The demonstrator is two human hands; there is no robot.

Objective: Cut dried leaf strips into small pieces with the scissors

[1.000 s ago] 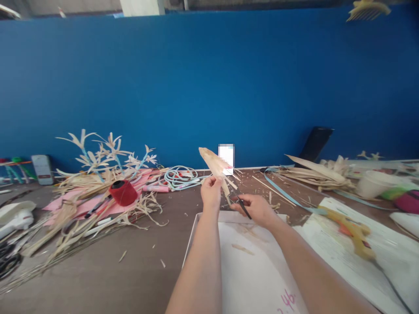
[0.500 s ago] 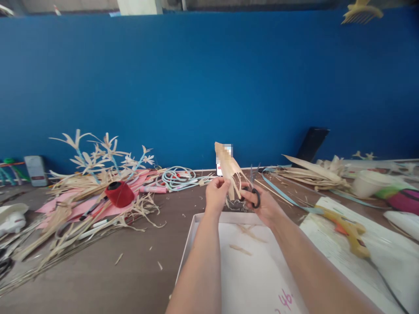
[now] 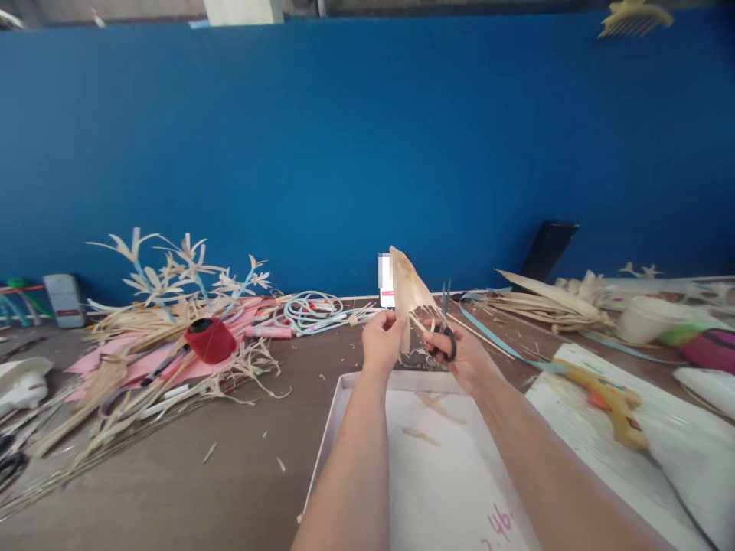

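My left hand (image 3: 380, 343) pinches the lower end of a dried tan leaf piece (image 3: 409, 291) and holds it upright above the far edge of a white tray (image 3: 325, 444). The leaf's lower part is split into thin strips. My right hand (image 3: 464, 358) grips small black-handled scissors (image 3: 445, 325), blades pointing up, right beside the leaf's right edge. A few leaf scraps lie in the tray under both hands.
A heap of dried leaf strips and leaf flowers (image 3: 172, 275) lies at left with a red thread spool (image 3: 209, 340) and a coiled cable (image 3: 310, 310). A yellow glue gun (image 3: 609, 398) rests on paper at right. More leaves (image 3: 551, 302) and a white cup (image 3: 643, 320) stand behind. A blue wall backs the table.
The leaf swung from leaning left to standing nearly upright. My right hand turned the scissors from pointing down to blades up and brought them against the leaf.
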